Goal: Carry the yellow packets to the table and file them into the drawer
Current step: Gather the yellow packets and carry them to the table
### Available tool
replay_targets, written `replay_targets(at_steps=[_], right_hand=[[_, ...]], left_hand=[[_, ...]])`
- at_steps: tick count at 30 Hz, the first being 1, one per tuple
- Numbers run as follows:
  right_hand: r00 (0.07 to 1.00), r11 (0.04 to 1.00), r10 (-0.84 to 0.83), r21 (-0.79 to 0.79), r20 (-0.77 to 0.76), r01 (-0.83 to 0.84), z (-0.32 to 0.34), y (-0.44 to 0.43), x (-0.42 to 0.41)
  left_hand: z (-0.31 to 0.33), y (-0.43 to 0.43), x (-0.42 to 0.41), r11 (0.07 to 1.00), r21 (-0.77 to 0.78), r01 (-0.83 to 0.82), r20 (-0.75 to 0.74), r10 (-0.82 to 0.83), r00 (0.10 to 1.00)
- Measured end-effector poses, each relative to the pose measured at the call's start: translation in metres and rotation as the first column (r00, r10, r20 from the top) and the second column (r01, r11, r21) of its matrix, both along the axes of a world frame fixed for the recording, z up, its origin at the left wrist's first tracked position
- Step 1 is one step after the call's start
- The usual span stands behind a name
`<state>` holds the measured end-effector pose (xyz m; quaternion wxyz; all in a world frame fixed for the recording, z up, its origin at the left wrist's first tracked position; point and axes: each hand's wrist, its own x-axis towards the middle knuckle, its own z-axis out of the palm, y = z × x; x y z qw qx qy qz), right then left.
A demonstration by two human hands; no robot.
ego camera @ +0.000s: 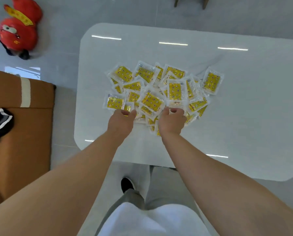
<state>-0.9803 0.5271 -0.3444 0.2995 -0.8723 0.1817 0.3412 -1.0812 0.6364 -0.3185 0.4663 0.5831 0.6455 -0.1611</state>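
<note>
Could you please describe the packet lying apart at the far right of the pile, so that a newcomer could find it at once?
Start at the white table and find the heap of yellow packets spread across its middle. Follow the heap's far edge to its right-hand end, away from both hands. There the lone packet lies almost wholly clear on bare tabletop, only its lower left edge meeting the heap, while its neighbours overlap one another.

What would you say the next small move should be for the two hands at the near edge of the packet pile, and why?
Probably sweep the scattered packets inward into one stack. The yellow packets lie loose and overlapping on the white table, while the left hand and right hand rest half-curled at the pile's near edge, gripping nothing clearly. No drawer is in view yet.
</note>
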Motion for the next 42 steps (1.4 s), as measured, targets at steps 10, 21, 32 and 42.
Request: replay_targets(at_steps=[10, 21, 32, 42], right_hand=[[0.989, 0.966, 0.016, 0.259, -0.148, 0.024, 0.107, 0.060, -0.123], [0.981, 0.917, 0.074, 0.399, -0.181, 0.004, 0.177, 0.146, -0.359], [0.977, 0.903, 0.025, 0.425, -0.213, 0.070, 0.198, 0.222, -0.420], [0.925, 0.854, -0.182, 0.413, -0.333, 0.316, 0.174, 0.360, -0.352]], left_hand=[[0.132, 0.031, -0.155, 0.952, -0.171, -0.254, 0.229, 0.289, 0.930], [0.184, 0.100, -0.381, 0.940, -0.121, -0.319, 0.376, 0.341, 0.862], [0.182, 0.194, -0.439, 0.927, -0.167, -0.335, 0.364, 0.373, 0.853], [0.188, 0.351, -0.354, 0.991, -0.095, -0.089, 0.324, 0.115, 0.939]])
